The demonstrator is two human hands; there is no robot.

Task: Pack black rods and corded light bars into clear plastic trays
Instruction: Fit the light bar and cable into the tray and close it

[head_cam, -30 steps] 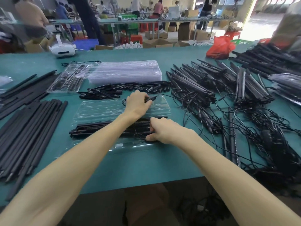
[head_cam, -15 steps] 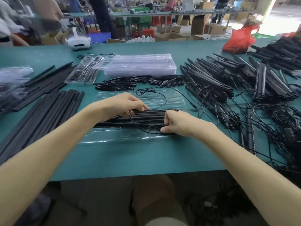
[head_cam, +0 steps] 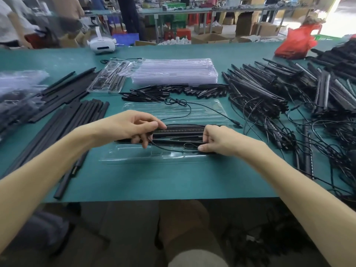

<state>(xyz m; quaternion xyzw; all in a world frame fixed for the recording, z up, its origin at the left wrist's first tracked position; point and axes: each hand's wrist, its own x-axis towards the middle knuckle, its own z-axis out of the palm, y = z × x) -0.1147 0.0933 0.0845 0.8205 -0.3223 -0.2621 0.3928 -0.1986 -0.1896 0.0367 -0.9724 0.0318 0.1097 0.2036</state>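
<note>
1. Head view: the left hand (head_cam: 133,128) hangs over the open clear plastic tray (head_cam: 134,158). Its fingers are curled, with thumb and forefinger close together on the corded light bars (head_cam: 181,132) that lie lengthwise in the tray's middle channel.
2. The right hand (head_cam: 218,140) wraps bent fingers over the right end of the bars. Its thumb presses a loop of the thin black cord (head_cam: 173,150) against the tray.
3. The rest of the cord trails across the tray's far half.
4. Loose black rods (head_cam: 44,132) lie to the left on the green table (head_cam: 154,180).
5. A stack of empty trays (head_cam: 173,72) sits behind, and a tangled pile of light bars (head_cam: 260,89) lies to the right.
</note>
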